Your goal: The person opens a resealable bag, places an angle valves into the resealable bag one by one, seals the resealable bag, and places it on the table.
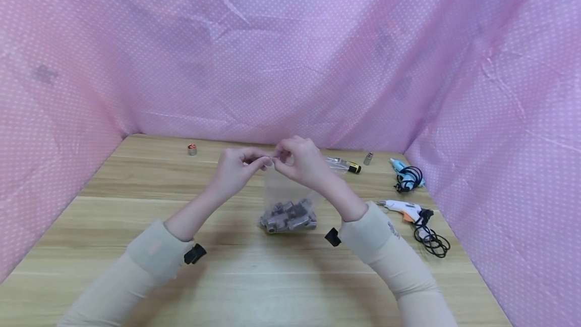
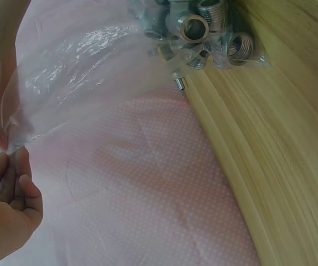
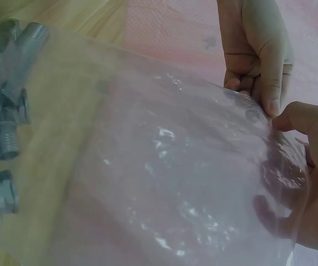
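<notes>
A clear plastic bag (image 1: 283, 191) hangs upright over the wooden table (image 1: 254, 286), its bottom full of several grey threaded metal fittings (image 1: 289, 216). Both hands pinch the bag's top edge side by side. My left hand (image 1: 240, 165) holds it from the left, my right hand (image 1: 297, 160) from the right. In the left wrist view the fittings (image 2: 203, 33) weigh down the bag (image 2: 76, 83) near the table, and the left hand (image 2: 6, 194) grips the film. The right wrist view has the bag (image 3: 148, 166) filling the frame, with the right hand (image 3: 308, 166) on its edge and fittings (image 3: 4, 138) at left.
A small metal fitting (image 1: 192, 149) lies at the far left of the table. At the far right lie a screwdriver (image 1: 345, 164), another small fitting (image 1: 368, 158), a blue glue gun (image 1: 406, 173) and a white glue gun (image 1: 408, 211) with black cords. Pink dotted cloth (image 1: 290, 54) walls surround the table.
</notes>
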Available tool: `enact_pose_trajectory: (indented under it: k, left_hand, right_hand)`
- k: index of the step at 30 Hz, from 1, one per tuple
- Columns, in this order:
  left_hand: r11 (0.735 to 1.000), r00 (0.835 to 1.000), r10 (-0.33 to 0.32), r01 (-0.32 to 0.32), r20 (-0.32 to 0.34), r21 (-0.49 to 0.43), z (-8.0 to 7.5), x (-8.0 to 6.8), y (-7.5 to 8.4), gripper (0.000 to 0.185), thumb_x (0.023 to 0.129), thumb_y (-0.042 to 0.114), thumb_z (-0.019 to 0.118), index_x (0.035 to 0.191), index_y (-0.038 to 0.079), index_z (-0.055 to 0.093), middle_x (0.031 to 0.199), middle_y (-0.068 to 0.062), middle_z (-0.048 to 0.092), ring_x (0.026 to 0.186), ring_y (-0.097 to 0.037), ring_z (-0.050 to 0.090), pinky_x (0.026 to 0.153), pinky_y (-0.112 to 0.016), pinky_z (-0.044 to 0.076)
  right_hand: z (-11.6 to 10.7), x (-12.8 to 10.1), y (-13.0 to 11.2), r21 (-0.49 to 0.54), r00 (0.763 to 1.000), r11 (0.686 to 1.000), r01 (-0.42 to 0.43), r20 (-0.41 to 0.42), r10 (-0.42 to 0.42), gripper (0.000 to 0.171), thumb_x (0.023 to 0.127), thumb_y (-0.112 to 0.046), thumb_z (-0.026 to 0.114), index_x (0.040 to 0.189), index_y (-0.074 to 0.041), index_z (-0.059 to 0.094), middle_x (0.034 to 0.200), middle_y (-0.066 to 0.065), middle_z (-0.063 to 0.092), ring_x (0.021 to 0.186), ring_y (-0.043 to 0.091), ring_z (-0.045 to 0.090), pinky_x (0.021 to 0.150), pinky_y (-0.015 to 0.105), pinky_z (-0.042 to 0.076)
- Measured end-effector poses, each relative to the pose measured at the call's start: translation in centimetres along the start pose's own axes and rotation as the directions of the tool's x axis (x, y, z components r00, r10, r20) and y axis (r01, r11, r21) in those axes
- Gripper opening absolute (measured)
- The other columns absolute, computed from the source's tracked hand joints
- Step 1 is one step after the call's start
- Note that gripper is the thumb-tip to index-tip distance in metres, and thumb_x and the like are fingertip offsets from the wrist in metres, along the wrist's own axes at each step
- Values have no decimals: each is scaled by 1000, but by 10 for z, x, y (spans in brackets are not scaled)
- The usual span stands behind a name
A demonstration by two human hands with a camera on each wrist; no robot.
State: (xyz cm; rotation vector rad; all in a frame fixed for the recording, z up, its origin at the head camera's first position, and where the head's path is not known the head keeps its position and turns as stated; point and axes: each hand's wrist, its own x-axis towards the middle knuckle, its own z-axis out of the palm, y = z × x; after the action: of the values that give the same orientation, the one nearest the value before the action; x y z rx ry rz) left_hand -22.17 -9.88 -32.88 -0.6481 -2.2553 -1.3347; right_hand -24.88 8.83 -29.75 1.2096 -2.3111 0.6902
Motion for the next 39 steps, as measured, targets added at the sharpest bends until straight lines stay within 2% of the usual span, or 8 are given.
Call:
enact_pose_trajectory:
  k: [5,7,14,23,31,35,39]
  left_hand:
    - [991,995,97,-96,-5,89,0,-3,2,10,86,13,69,88,4,75,74,-3,72,59,-11,61,43,-18,40]
    - [984,991,137,-135,-5,116,0,-4,3,10,85,13,70,88,5,75,72,-2,72,58,-10,57,44,-19,39]
    - [961,970,239,-228,-52,156,6,-11,-1,5,83,10,72,86,5,73,74,-1,71,60,-7,56,56,-21,46]
    - [960,964,246,-228,-100,164,10,-16,1,3,83,8,71,85,6,73,71,0,69,61,-7,56,52,-19,42]
    - [948,950,289,-267,-120,173,10,-16,-2,4,81,4,71,84,4,72,72,-4,70,62,-9,59,51,-26,47]
    - [944,949,301,-283,-94,171,9,-15,-7,4,81,2,71,83,5,70,71,-2,69,61,-9,56,51,-27,46]
    - [947,960,280,-275,-9,164,8,-12,-10,3,84,5,68,84,5,66,72,0,65,64,-10,55,58,-28,47]
  right_hand:
    - [0,-1,2,50,1000,999,9,24,-10,5,78,-7,67,82,-9,66,74,-2,65,70,10,55,69,27,46]
    - [0,-2,2,51,999,999,18,31,-19,4,78,-8,67,82,-10,66,74,-2,65,71,10,54,69,27,44]
    - [-2,-5,0,13,997,998,61,53,-62,3,80,-12,70,82,-11,67,75,-4,66,71,10,52,65,26,35]
    - [-10,-10,3,-27,996,998,51,79,-48,4,82,-16,70,82,-13,67,76,-4,66,73,10,55,66,27,39]
    - [-17,-16,8,-41,994,998,41,98,-37,6,82,-16,71,84,-12,67,80,-2,68,76,12,57,67,29,39]
    - [-15,-18,11,-38,994,997,69,93,-65,7,82,-14,71,84,-10,66,80,0,68,77,14,58,68,29,40]
    - [-13,-19,12,-41,993,995,93,84,-89,7,82,-14,71,84,-10,65,79,0,67,77,14,57,67,28,38]
